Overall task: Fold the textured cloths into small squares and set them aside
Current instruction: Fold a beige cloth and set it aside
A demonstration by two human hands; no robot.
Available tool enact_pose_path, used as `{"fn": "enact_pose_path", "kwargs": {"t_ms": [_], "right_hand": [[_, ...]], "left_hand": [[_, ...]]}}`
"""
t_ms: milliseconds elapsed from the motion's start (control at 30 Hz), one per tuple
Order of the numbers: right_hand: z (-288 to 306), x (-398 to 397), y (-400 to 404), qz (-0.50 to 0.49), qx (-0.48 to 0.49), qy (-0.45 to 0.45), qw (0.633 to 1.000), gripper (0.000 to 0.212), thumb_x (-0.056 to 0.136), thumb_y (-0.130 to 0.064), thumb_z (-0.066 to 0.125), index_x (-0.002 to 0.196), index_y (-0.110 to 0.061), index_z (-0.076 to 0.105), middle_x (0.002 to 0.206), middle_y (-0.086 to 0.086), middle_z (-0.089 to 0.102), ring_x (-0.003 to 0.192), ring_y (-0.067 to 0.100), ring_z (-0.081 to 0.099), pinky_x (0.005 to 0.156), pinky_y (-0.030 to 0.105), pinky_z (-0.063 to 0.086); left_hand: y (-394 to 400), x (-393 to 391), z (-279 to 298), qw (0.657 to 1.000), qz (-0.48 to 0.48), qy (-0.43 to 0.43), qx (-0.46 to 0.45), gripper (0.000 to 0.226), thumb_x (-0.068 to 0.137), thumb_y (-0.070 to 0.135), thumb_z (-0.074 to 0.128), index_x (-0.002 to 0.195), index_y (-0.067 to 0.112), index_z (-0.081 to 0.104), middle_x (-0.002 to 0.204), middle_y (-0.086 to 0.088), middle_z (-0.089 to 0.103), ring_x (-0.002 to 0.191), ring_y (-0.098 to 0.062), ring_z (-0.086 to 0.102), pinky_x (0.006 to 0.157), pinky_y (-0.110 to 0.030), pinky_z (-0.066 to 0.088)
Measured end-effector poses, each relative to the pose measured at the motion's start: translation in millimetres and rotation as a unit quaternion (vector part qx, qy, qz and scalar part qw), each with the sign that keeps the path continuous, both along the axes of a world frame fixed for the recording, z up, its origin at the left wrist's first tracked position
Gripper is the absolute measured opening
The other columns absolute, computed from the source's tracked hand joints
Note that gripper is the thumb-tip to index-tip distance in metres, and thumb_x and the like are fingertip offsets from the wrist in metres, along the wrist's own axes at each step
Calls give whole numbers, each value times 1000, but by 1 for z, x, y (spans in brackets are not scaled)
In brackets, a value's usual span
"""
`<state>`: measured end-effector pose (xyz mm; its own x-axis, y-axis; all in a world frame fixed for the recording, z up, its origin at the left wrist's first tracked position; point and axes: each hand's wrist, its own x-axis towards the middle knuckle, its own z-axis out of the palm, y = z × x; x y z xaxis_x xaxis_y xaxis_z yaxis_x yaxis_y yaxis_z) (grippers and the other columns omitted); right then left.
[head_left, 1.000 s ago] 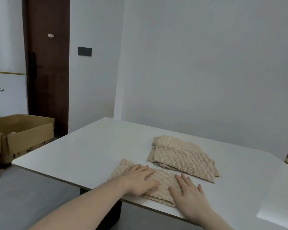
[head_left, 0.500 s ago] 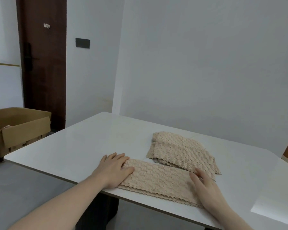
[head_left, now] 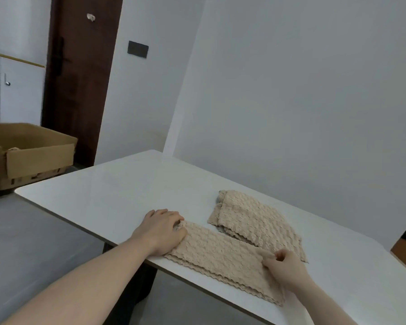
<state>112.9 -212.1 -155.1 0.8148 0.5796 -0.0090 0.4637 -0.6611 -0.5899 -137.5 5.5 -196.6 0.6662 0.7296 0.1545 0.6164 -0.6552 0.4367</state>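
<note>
Beige textured cloth, folded into a long strip at the near edge of the white table — left hand gripping its left end, right hand pinching its right end — second cloth pile just behind.

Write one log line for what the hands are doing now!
left hand: holds strip end | right hand: pinches other end | folded cloth strip: flat, table edge | cloth pile: behind

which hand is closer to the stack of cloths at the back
Right. The right hand pinches the near end of the long cloth, just in front of the stack. The left hand grips the long cloth's far-left end, clearly apart from the stack.
</note>
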Motion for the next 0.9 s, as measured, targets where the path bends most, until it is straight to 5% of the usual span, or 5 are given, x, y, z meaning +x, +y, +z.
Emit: {"fn": "enact_pose_path", "kwargs": {"t_ms": [133, 433, 600, 767, 900], "right_hand": [[29, -3, 7, -6, 72, 44, 996, 21, 78, -24, 78, 87, -10, 65, 76, 5, 71, 63, 20, 61, 57, 31, 48], [68, -37, 64, 53, 191, 142, 970, 39, 70, -19, 88, 103, -15, 67, 103, 8, 71, 93, 23, 69, 76, 36, 59], [75, -81, 99, 111, 244, 168, 949, 38, 77, 2, 79, 110, -9, 63, 97, 6, 70, 71, 13, 66, 51, 18, 52], [53, -113, 123, 145, 221, 151, 953, 44, 70, -13, 83, 108, -22, 64, 112, -1, 64, 93, 16, 71, 80, 41, 64], [37, -122, 114, 179, 227, 144, 946, 34, 82, -16, 77, 111, -28, 63, 110, -7, 63, 82, 16, 76, 74, 36, 65]], "left_hand": [[2, -1, -2, 1000, 5, -19, -5, 57, 98, 51, 35, 151, 32, 43, 159, 11, 39, 150, -13, 26, 125, -37, 13], [-1, -6, 3, 998, 14, -57, -19, 50, 100, 47, 37, 146, 32, 47, 153, 10, 47, 142, -13, 37, 121, -34, 22], [2, -8, 2, 995, 17, -89, -51, 51, 95, 51, 38, 142, 36, 49, 150, 16, 45, 140, -14, 38, 118, -35, 27], [9, -9, 0, 980, 32, -161, -112, 40, 89, 46, 44, 127, 43, 56, 140, 22, 49, 128, -11, 48, 105, -34, 41], [10, -10, 3, 970, 35, -206, -122, 23, 93, 45, 48, 103, 41, 68, 124, 22, 58, 114, -5, 56, 98, -33, 45]]}}
